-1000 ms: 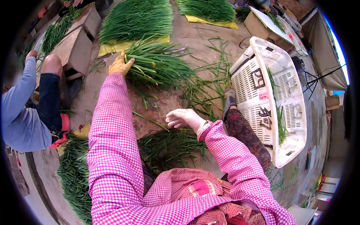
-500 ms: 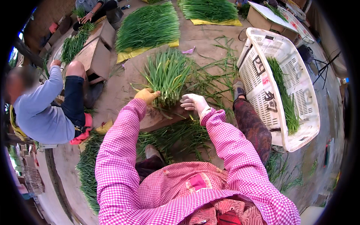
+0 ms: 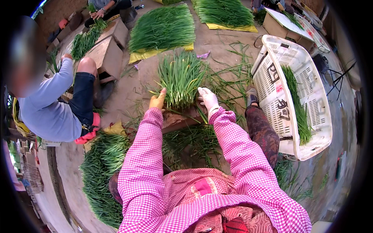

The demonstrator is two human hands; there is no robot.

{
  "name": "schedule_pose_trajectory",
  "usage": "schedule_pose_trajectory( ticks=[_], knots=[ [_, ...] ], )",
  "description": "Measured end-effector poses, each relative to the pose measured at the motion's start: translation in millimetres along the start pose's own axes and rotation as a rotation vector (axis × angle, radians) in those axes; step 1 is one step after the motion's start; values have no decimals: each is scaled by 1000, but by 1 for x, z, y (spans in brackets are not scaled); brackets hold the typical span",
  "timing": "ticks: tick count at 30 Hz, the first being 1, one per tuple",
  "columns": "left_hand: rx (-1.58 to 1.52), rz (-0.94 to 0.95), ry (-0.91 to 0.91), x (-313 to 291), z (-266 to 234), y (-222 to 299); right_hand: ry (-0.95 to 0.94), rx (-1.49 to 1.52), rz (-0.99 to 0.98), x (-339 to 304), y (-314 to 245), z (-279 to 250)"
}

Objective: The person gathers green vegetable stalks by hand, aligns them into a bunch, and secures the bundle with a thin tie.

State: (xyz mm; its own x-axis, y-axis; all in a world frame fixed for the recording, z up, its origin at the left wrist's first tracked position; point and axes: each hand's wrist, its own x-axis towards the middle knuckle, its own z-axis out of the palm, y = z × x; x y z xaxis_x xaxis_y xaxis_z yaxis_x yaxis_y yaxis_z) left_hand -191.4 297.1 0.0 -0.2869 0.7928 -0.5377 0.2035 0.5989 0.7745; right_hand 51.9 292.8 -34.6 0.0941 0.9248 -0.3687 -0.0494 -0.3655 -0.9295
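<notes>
In comes the right hand [image 3: 208, 98] opposite the left hand [image 3: 157, 100], and now the grip clasps the green bundle [image 3: 182, 83] between both, steadying it from either side.

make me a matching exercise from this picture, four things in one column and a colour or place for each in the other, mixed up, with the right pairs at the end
Things
1. left hand
2. crate
3. bunch of green stalks
4. right hand

Colour or place
A. between the person's two hands
B. gloved in white
C. gloved in yellow
D. white, with slotted sides

Right pairs: 1-C, 2-D, 3-A, 4-B
</notes>
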Motion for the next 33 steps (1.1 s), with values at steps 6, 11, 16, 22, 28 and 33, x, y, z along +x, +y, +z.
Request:
schedule_pose_trajectory(
  ticks=[6, 11, 16, 22, 28, 33],
  knots=[
    [55, 91, 166, 29, 33, -9, 5, -659, 13, 3, -44, 39],
    [-156, 47, 175, 31, 53, -16, -11, -539, -61, 8, -28, 59],
    [-472, -183, -93, 7, 40, -8, -262, 178, -55, 0, -5, 62],
    [-739, -359, -287, -75, 37, -4, -279, 289, 52, -43, 1, 33],
    [263, 27, 65, -99, 50, -31, -385, 180, 47, -52, 14, 3],
    [212, 60, 276, -87, 45, -60, -201, 34, 37, -51, 24, -7]
  ],
)
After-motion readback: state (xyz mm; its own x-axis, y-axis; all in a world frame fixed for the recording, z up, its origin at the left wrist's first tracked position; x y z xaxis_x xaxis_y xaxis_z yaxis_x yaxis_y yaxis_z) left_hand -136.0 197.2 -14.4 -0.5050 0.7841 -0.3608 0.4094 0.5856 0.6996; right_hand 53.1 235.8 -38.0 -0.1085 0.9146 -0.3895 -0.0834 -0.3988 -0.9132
